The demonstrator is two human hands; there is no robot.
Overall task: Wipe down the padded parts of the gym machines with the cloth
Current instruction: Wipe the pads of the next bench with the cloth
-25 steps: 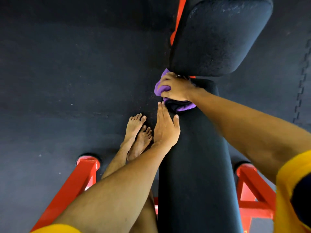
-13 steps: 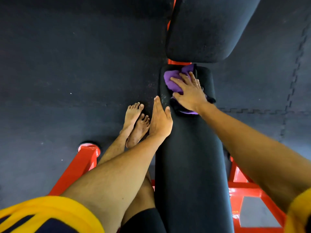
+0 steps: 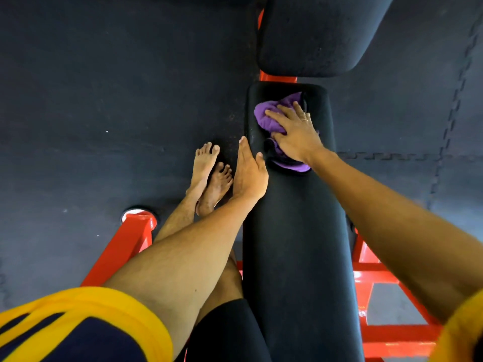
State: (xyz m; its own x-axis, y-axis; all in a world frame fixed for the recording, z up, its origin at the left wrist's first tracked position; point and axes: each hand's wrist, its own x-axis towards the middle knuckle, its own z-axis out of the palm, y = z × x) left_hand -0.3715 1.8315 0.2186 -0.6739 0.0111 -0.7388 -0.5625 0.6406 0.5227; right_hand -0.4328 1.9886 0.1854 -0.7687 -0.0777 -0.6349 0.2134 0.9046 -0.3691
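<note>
A long black bench pad (image 3: pixel 295 244) runs up the middle of the view. A purple cloth (image 3: pixel 269 118) lies bunched on its far end. My right hand (image 3: pixel 294 135) presses flat on the cloth with straight, spread fingers and hides its middle. My left hand (image 3: pixel 249 171) rests with straight fingers against the pad's left edge, just below and left of the cloth. A second black pad (image 3: pixel 313 35) stands beyond the first, across a narrow gap.
The red steel frame (image 3: pixel 125 246) of the bench sticks out at lower left and lower right. My bare feet (image 3: pixel 209 176) stand on the dark rubber floor mats (image 3: pixel 104 100) left of the bench.
My right hand went from gripping the cloth at the pad's far left corner to pressing it flat on the pad's top. The left hand has stayed on the pad's edge.
</note>
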